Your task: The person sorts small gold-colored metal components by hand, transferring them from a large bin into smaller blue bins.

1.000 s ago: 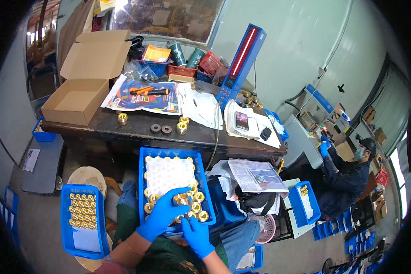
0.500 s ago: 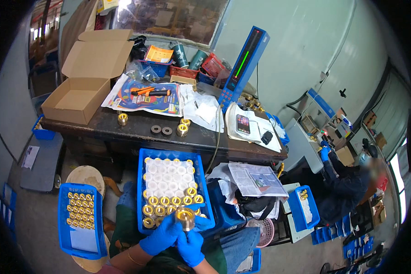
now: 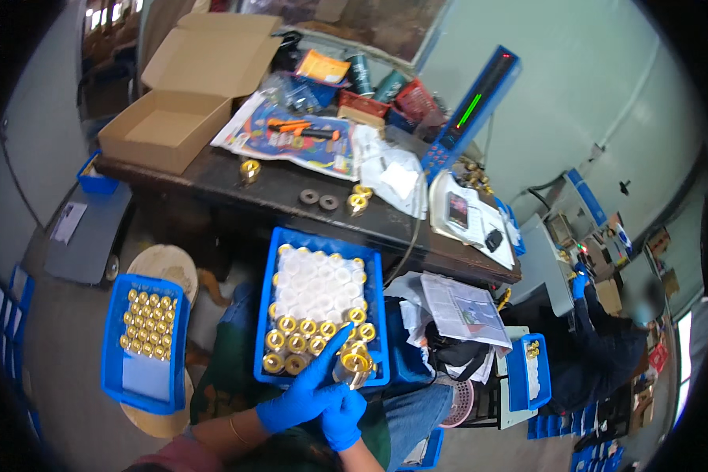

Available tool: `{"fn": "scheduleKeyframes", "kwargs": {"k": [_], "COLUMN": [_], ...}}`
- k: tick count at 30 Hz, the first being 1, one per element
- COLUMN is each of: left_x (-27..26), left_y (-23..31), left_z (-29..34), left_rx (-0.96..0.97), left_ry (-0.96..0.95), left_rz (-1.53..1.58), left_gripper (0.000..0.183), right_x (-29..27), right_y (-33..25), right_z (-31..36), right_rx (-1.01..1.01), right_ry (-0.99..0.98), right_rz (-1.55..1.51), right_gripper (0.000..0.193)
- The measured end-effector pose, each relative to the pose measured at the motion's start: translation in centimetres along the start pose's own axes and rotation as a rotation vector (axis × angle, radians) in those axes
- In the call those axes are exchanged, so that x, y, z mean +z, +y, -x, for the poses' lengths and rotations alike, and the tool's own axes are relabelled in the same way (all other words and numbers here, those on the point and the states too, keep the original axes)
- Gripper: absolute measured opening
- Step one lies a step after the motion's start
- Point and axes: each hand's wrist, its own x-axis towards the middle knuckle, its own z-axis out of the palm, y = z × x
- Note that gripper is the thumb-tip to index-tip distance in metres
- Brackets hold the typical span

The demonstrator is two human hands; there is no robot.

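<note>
Brass fitting (image 3: 355, 363) has scooted right a touch, over the blue plastic bin's (image 3: 382, 311) near edge, gloved hands (image 3: 299, 403) pinching its shiny round body. Bench (image 3: 279, 189) behind's cluttered: cardboard box (image 3: 162, 135), crumpled white paper (image 3: 376, 175).

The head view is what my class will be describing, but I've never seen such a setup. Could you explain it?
There is no robot: a person works with two blue-gloved hands. A wide fisheye camera worn on the head looks down, so straight edges bend near the rim. The left hand holds a gold-and-silver metal part; the right hand is closed just beneath, its exact grip hidden. Behind them is a blue crate of similar parts. On the dark desk are an open cardboard box, two dark rings and a blue upright display showing green lines. Another blue tray, at left, holds rows of parts.
</note>
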Motion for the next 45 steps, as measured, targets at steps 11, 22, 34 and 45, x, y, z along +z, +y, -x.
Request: {"fn": "scheduleKeyframes", "kwargs": {"k": [11,22,34,45], "left_x": [-13.0,-24.5,-22.3,-3.3], "left_y": [0.3,-9.5,-6.5,-8.8], "left_z": [5.8,23.9,17.6,-9.5], "left_rx": [-0.125,-0.915,-0.392,0.105], "left_ry": [0.583,0.738,0.982,-0.123], "left_rz": [-0.108,-1.155,-0.291,-1.032], "left_gripper": [0.050,0.074,0.042,0.041], "right_x": [2.9,-0.8,-1.2,-1.6], "right_y": [1.2,5.2,8.7,7.0], "right_z": [-0.9,-5.5,-5.3,-4.6], "right_rx": [0.098,0.514,0.431,0.440], "right_ry": [-0.400,-0.017,0.127,0.121], "right_rz": [0.156,-0.321,-0.234,-0.320], "right_gripper": [0.026,0.041,0.024,0.018]}}
